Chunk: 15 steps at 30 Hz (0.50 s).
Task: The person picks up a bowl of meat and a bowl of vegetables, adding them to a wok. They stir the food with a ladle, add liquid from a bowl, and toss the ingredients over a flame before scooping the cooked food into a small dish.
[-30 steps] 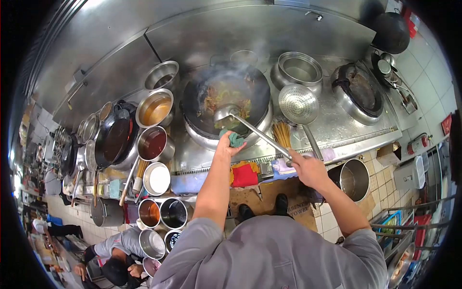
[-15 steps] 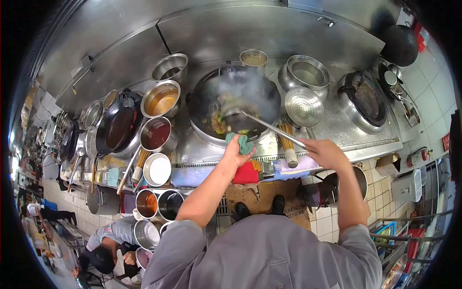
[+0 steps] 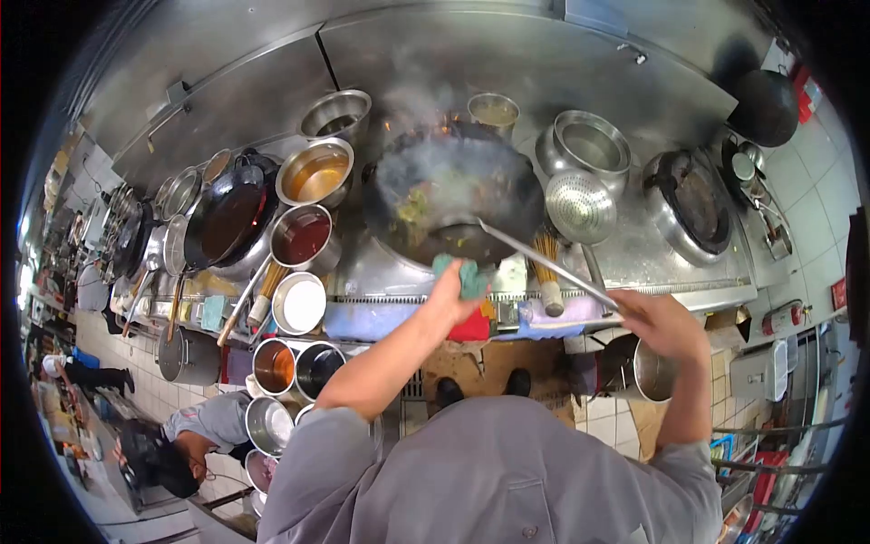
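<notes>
Left hand [image 3: 449,292] is clamping green cloth [image 3: 468,277] at round black metal wok [image 3: 518,186] rim (likely heavy). Right hand [image 3: 663,326] is gripping long steel ladle [image 3: 580,283] handle-end.

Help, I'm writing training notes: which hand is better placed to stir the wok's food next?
Probably the right hand: it grips the ladle, whose head is in the wok. The left hand holds a green cloth by the wok's near rim.

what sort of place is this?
Probably a restaurant or other commercial kitchen, judging by the large round black wok, the long stainless-steel range and the round perforated metal strainer to the wok's right.
</notes>
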Motion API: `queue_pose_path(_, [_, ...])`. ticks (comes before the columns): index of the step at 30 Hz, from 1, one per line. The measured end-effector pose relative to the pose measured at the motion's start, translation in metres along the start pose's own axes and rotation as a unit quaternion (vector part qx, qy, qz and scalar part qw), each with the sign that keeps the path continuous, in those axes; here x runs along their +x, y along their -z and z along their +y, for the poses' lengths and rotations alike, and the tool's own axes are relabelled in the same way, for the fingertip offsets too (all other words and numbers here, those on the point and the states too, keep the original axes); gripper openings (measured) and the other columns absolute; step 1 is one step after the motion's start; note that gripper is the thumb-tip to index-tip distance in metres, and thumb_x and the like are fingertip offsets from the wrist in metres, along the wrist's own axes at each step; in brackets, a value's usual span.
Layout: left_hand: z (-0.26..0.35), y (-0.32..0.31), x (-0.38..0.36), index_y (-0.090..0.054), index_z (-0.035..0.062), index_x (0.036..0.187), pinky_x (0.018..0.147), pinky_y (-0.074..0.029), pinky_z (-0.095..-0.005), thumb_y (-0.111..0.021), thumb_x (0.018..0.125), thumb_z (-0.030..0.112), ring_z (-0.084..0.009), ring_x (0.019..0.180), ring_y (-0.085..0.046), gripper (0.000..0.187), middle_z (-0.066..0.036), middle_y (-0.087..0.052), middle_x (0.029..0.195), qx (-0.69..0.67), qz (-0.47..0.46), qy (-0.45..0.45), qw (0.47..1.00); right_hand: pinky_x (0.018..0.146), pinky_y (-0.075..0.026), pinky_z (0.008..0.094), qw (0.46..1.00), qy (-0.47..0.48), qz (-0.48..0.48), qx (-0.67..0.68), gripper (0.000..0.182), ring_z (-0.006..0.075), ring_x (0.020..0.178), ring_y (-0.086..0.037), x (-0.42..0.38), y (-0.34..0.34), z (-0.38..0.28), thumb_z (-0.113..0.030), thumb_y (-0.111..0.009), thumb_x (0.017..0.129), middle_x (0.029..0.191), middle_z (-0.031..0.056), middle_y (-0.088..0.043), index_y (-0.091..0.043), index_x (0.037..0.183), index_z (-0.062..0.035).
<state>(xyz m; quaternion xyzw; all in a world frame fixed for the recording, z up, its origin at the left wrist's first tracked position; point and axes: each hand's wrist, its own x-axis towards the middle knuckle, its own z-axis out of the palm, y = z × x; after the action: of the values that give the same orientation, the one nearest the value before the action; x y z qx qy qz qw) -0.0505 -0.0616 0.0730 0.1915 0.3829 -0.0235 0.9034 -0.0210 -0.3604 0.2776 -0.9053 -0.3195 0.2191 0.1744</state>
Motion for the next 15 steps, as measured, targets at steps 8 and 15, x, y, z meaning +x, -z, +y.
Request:
queue_pose_path(8, [0.009,-0.005,0.019,-0.053,0.0125,0.094,0.074,-0.051,-0.0434,-0.052,0.087,0.029,-0.0229,0.081,-0.054,0.018,-0.006,-0.054,0.089,0.007,0.001,0.029,1.000,0.074,-0.047,0.0403,0.991,0.097,0.092,-0.032,0.038,0.0345,0.082,-0.060,0.063,-0.045,0.029,-0.013,-0.057,0.078,0.093,0.0131,-0.064,-0.057,0.116,-0.0113])
queue_pose_path(15, [-0.045,0.064,0.050,-0.052,0.0134,0.090,0.073,-0.051,-0.0452,-0.054,0.085,0.025,-0.0224,0.078,-0.055,0.013,-0.005,-0.054,0.085,0.101,0.012,0.066,0.993,0.074,-0.046,0.0425,0.983,0.051,0.176,0.030,0.041,0.0371,0.084,-0.059,0.091,-0.085,0.014,-0.011,-0.056,0.080,0.093,0.0177,-0.063,-0.053,0.121,-0.0145])
